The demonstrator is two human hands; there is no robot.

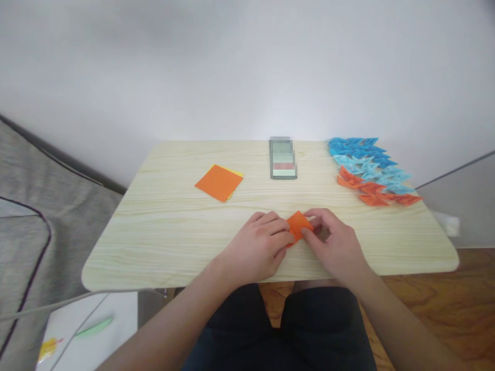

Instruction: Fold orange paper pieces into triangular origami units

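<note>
A small folded piece of orange paper [298, 224] lies at the front middle of the table, between my two hands. My left hand [265, 242] presses on its left side with curled fingers, covering part of it. On the other side, the thumb and fingers of my right hand [334, 239] pinch the paper's right corner. Farther back to the left rests a stack of square paper sheets [219, 183], orange on top with yellow showing beneath. Rows of folded paper pieces, blue [358, 149], light blue [371, 169] and orange [373, 193], lie at the back right.
A phone [283, 158] with a blurred screen lies near the table's back edge, by the white wall [247, 72]. The pale wood-grain table [154, 242] has rounded front corners. Grey fabric [73, 221] is at the left, with a cable [88, 294] below the table's edge.
</note>
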